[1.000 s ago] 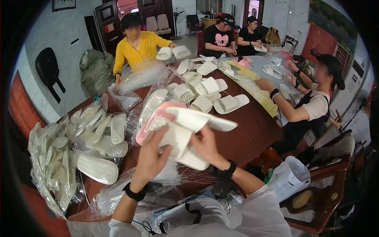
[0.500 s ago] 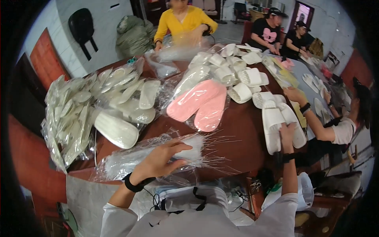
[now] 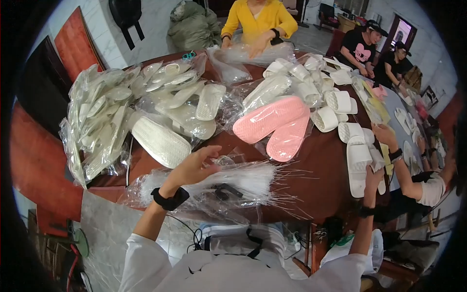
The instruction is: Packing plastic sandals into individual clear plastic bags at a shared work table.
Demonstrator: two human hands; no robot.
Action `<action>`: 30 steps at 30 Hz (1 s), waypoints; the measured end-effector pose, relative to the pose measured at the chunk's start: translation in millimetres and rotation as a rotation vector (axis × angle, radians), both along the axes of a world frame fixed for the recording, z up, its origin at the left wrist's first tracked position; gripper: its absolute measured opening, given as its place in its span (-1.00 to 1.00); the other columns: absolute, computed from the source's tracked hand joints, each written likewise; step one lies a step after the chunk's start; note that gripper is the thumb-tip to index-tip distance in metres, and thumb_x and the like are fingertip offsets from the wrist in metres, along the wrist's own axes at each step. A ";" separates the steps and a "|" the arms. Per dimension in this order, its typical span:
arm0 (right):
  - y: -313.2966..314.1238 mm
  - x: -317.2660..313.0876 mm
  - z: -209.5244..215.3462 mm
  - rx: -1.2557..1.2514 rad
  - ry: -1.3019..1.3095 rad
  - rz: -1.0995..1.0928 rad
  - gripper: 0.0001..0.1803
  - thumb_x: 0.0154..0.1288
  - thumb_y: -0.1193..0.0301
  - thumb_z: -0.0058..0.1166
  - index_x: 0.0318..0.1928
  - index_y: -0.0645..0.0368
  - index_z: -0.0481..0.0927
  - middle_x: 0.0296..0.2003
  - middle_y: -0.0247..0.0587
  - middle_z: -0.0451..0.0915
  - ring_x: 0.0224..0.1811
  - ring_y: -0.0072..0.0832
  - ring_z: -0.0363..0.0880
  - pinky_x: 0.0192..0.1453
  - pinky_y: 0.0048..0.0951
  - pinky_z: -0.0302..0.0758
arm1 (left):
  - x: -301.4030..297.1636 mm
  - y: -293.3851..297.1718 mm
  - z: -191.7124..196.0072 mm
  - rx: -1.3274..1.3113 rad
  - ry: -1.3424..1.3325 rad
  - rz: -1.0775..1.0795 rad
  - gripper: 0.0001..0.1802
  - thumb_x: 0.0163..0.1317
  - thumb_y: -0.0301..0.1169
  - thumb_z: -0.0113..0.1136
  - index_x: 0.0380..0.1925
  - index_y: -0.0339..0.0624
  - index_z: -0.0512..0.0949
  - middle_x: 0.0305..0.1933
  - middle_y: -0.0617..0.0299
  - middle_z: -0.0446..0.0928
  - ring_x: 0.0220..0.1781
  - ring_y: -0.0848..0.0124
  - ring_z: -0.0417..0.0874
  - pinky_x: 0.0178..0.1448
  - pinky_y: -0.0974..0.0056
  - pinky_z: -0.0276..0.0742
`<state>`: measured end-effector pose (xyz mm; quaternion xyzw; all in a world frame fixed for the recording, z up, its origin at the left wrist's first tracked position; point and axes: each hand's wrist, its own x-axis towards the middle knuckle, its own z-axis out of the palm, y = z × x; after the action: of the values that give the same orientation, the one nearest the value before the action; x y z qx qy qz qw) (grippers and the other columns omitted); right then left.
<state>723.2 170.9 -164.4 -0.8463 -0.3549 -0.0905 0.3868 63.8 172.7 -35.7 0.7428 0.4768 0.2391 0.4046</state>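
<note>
Item: bundle of thin clear plastic ties (image 3: 243, 177), lying on the brown worktop (image 3: 321, 170) in front of the person. Left hand (image 3: 194, 165): fingers loosely spread, resting on the bundle, nothing pinched. Right hand (image 3: 373, 176): fingers closed round a white slipper (image 3: 359, 163) at the worktop's right edge. Handling note: pinch one tie near its end, lift straight, so neighbours stay put.

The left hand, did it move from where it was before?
Yes. The left hand held a white slipper up in front of the person a second ago. It is now down and to the left, on the clear bag of thin plastic strands near the table edge.
</note>
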 end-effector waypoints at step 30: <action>52.5 -282.4 103.6 -0.231 1.661 0.952 -0.80 0.37 0.23 0.15 -0.18 0.08 0.61 -0.43 -0.49 0.51 -0.39 -0.61 0.48 -0.19 -0.48 0.50 | 42.6 81.8 1.7 -0.492 -0.692 0.259 -0.76 0.36 -0.27 0.18 -0.16 -0.23 0.58 -0.22 0.21 0.62 -0.22 0.45 0.65 -0.05 0.31 0.63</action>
<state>440.7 223.4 -60.8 -0.4407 -0.2807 0.7390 0.4252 106.4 254.4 -34.0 0.4348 0.4451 0.4017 0.6719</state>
